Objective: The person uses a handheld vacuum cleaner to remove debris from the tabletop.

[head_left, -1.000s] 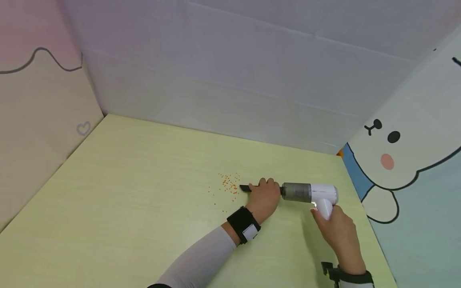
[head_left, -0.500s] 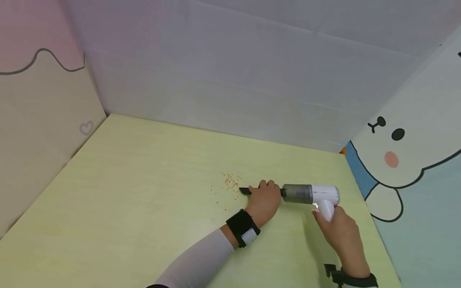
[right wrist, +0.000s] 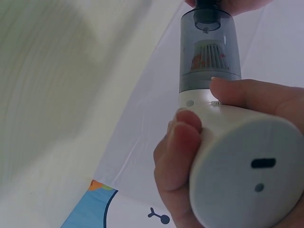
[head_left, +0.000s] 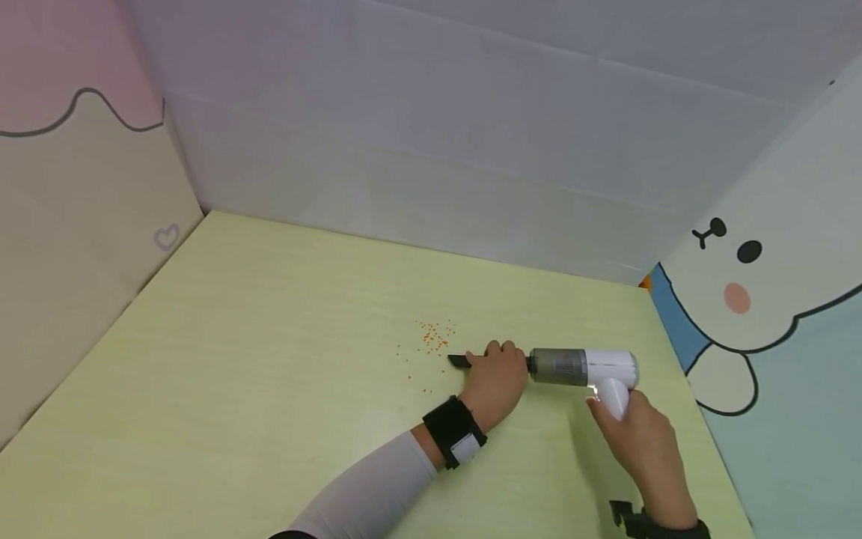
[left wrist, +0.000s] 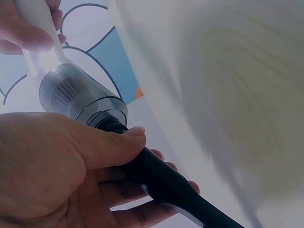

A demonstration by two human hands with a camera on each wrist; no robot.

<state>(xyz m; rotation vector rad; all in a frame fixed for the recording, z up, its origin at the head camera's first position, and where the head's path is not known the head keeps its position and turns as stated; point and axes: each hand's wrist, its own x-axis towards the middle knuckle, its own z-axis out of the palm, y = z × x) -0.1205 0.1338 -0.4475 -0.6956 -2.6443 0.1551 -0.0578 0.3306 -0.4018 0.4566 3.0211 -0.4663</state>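
Observation:
A white handheld vacuum cleaner [head_left: 609, 367] with a clear grey dust cup [head_left: 559, 367] lies across the near right part of the table in the head view. My left hand [head_left: 497, 382] grips its black nozzle [left wrist: 161, 183], thumb on one side and fingers on the other. The nozzle's tip is beside a scatter of small orange bits [head_left: 442, 343] on the tabletop. My right hand [head_left: 643, 442] holds the vacuum's handle, and in the right wrist view its thumb rests near the switch on the white body [right wrist: 247, 156]. A few orange-red specks show by the filter [right wrist: 211, 56] inside the cup.
The pale yellow table [head_left: 269, 359] meets a plain whitish wall [head_left: 417, 150] at the back. A beige and pink panel [head_left: 87, 247] stands on the left, and a panel with a cartoon face [head_left: 774, 299] on the right.
The nozzle tip has slid slightly toward the near side relative to the orange bits. Both hands keep their hold on the vacuum. The head view has shifted a little.

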